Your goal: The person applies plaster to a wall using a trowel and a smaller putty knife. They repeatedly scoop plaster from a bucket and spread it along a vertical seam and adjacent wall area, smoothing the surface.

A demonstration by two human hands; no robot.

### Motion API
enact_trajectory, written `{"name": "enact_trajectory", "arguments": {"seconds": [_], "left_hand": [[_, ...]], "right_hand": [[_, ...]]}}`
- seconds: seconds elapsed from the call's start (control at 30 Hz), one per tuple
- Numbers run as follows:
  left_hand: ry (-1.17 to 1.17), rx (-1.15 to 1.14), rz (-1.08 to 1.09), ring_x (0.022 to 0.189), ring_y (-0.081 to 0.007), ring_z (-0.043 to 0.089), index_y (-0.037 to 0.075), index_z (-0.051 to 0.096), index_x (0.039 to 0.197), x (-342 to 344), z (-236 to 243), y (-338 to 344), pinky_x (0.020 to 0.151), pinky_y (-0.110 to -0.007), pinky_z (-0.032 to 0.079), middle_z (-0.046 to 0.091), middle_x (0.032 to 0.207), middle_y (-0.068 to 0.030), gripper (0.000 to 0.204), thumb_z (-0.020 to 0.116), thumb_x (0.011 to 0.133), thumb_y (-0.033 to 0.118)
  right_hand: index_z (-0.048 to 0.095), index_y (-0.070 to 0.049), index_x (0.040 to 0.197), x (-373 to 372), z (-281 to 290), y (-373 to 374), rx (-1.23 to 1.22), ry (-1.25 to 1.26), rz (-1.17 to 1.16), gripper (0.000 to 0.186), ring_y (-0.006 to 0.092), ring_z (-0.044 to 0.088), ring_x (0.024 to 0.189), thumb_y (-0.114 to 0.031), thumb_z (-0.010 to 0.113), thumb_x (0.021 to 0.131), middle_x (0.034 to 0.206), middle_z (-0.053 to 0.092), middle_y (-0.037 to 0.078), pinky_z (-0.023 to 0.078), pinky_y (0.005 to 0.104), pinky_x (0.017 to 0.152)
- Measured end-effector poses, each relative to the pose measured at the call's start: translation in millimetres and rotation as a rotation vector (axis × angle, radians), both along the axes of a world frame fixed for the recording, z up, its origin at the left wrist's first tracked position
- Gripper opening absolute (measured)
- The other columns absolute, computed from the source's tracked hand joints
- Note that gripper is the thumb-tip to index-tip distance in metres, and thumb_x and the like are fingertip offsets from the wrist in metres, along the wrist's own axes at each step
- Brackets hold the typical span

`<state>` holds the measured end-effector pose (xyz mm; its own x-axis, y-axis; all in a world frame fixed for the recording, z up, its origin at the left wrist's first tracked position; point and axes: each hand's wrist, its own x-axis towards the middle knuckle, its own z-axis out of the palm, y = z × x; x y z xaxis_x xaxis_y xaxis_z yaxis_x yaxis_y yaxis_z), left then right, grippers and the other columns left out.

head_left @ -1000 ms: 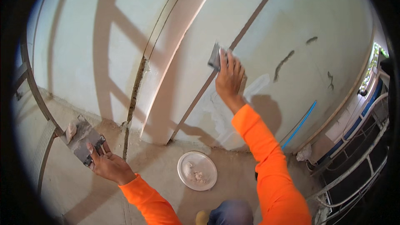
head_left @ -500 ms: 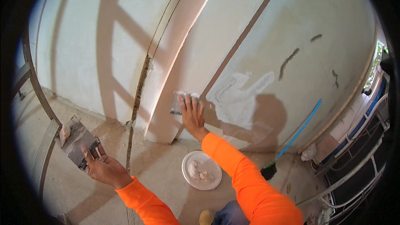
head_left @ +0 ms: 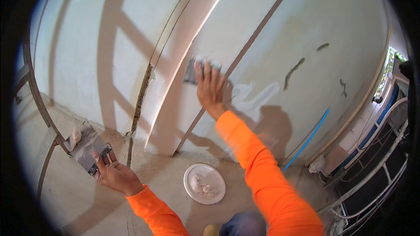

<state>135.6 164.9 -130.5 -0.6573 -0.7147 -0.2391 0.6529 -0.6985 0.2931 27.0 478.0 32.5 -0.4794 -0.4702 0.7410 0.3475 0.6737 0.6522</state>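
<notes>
My right hand point(head_left: 209, 83) grips a flat metal spreading blade point(head_left: 191, 72), held against the pale wall point(head_left: 253, 13) just left of a dark straight strip point(head_left: 273, 6). Below and right of it are wet white patches point(head_left: 260, 91) of filler. My left hand point(head_left: 111, 170) holds a wider metal blade point(head_left: 87, 146) at the lower left, with a lump of pale putty point(head_left: 75, 136) on it. A round white lid or plate point(head_left: 189, 181) with more putty lies on the floor below the wall.
A metal ladder point(head_left: 41, 105) stands at the left, near a vertical crack point(head_left: 140, 100) in the wall. A blue stick point(head_left: 306, 140) leans at the lower right, its lower end hidden by my arm. Metal railings point(head_left: 372, 179) and a window opening point(head_left: 387, 67) are at the far right.
My right hand first moved down and left from the strip, then back up along its left side with the blade. My left hand stays low at the left with its blade.
</notes>
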Motion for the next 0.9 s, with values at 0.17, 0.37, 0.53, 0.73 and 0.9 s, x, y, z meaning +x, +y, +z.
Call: {"name": "enact_trajectory", "arguments": {"seconds": [0.17,0.37,0.53,0.73,0.9], "left_hand": [[-0.011,0.012,0.016,0.113,-0.0261,0.071,-0.004,0.057,0.139,-4.9,-6.1,-4.4,0.095,-0.04,0.062,0.067,0.133,-0.017,0.041,0.07,0.104,0.013],[-0.049,-0.018,0.021,0.114,-0.0288,0.071,-0.008,0.054,0.139,-7.8,-13.2,-9.0,0.099,-0.044,0.062,0.065,0.137,-0.0194,0.037,0.061,0.103,0.002],[-0.052,0.019,0.03,0.115,-0.0304,0.071,-0.009,0.051,0.139,-8.8,-11.9,-11.5,0.102,-0.047,0.062,0.063,0.139,-0.0208,0.039,0.058,0.101,-0.007],[0.008,-0.017,0.082,0.116,-0.0303,0.071,-0.008,0.054,0.138,-9.4,-18.6,-14.1,0.103,-0.047,0.062,0.064,0.137,-0.0213,0.039,0.061,0.1,-0.004],[0.027,-0.056,0.059,0.11,-0.0262,0.072,-0.003,0.056,0.14,-10.2,-19.5,-16.5,0.098,-0.044,0.063,0.068,0.132,-0.0179,0.04,0.068,0.104,0.009]], "right_hand": [[0.046,-0.01,0.158,36.7,-55.9,-4.1,-0.136,-0.238,0.057,0.066,0.0372,0.051,0.127,-0.01,0.06,0.094,0.151,0.052,0.018,0.04,0.0543,0.101],[0.035,-0.008,0.163,13.6,63.4,17.8,-0.562,0.1,0.0,0.072,0.0406,0.045,0.139,-0.009,0.06,0.095,0.158,0.045,0.017,0.036,0.0593,0.107],[0.033,-0.005,0.163,-14.2,29.2,-24.4,-0.546,-0.01,0.015,0.073,0.0405,0.042,0.141,-0.01,0.062,0.096,0.159,0.042,0.02,0.036,0.0567,0.105],[0.033,-0.006,0.164,-22.4,-46.3,-42.8,-0.401,-0.111,0.082,0.077,0.037,0.045,0.137,-0.011,0.064,0.094,0.159,0.04,0.017,0.037,0.0573,0.106],[0.035,-0.007,0.164,-29.1,-114.3,-17.0,-0.229,-0.185,0.103,0.079,0.0351,0.045,0.133,-0.008,0.064,0.09,0.159,0.041,0.016,0.037,0.0579,0.107]]}}
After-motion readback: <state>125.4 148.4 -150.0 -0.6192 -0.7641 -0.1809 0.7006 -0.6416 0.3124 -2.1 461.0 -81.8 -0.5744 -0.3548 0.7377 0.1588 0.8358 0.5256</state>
